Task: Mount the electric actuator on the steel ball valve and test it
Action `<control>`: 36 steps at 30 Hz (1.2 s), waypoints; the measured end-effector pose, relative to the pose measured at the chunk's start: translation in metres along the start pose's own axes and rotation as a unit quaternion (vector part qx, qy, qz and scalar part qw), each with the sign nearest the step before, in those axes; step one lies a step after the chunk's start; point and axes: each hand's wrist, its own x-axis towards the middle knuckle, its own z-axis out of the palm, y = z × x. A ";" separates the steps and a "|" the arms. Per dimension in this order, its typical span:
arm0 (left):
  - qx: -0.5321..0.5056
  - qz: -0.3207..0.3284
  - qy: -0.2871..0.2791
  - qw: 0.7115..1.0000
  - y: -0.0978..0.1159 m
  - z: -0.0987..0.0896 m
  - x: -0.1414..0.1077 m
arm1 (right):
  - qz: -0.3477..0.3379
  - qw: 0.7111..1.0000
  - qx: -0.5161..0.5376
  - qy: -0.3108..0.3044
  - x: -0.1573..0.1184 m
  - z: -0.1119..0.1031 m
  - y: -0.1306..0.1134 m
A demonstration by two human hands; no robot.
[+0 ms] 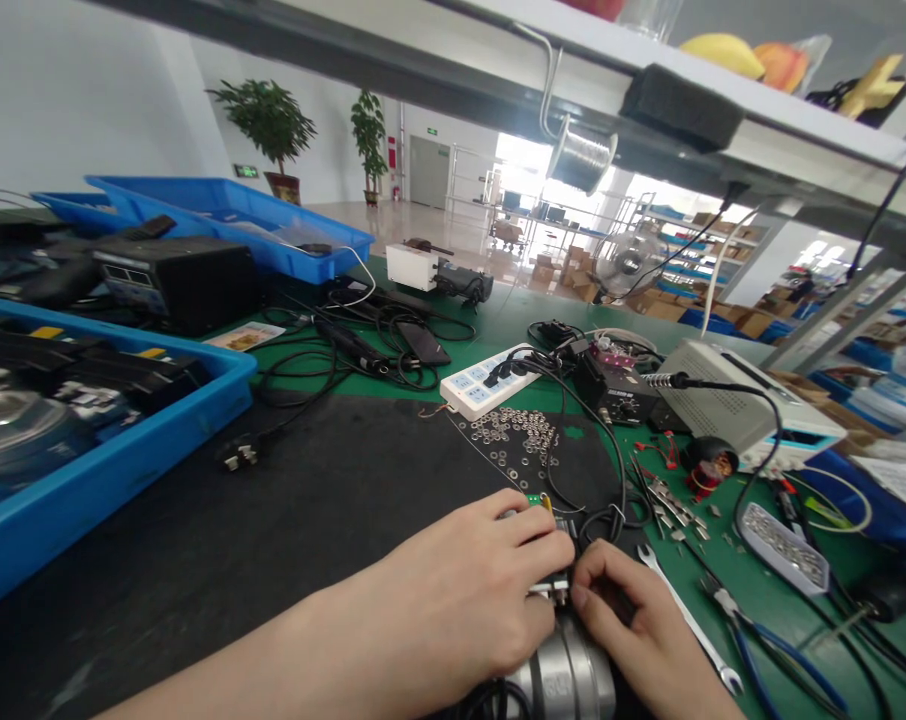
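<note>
At the near middle of the bench lies a silver metal cylinder (562,680) with a small metal fitting assembly (552,588) and a bit of green circuit board (534,498) at its far end. My left hand (490,570) is wrapped over that assembly, fingers curled round it and covering most of it. From the right, my right hand (629,610) meets the same fitting, its thumb and forefinger pinched together at the side. Whatever sits between those fingertips is hidden. Black cable loops beside the cylinder at the bottom edge.
Many small washers (509,440) lie beyond my hands, near a white power strip (490,380). To the right are a wrench (689,620), blue-handled pliers (768,640) and a tray of small parts (784,545). A blue bin (198,400) stands left; a shelf hangs overhead.
</note>
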 end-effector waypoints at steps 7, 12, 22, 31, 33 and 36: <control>-0.002 0.005 -0.009 1.000 0.001 0.003 0.000 | 0.018 1.000 -0.003 -0.013 -0.002 0.003 -0.006; -0.044 -0.039 0.014 0.998 -0.005 0.002 -0.001 | 0.001 0.999 -0.024 -0.035 -0.004 -0.001 -0.008; -0.086 -0.319 0.036 0.943 -0.015 -0.006 -0.010 | -0.131 0.974 -0.156 -0.097 -0.014 -0.006 -0.006; -0.560 -0.483 -0.004 0.673 -0.012 0.027 -0.033 | -0.279 0.923 -0.256 0.062 -0.033 0.015 0.020; -0.656 -0.449 0.035 0.606 0.001 0.034 -0.027 | -0.288 0.916 -0.261 0.096 -0.038 0.019 0.021; -0.744 -0.406 0.097 0.522 0.022 0.044 -0.011 | -0.296 0.909 -0.262 0.130 -0.042 0.024 0.021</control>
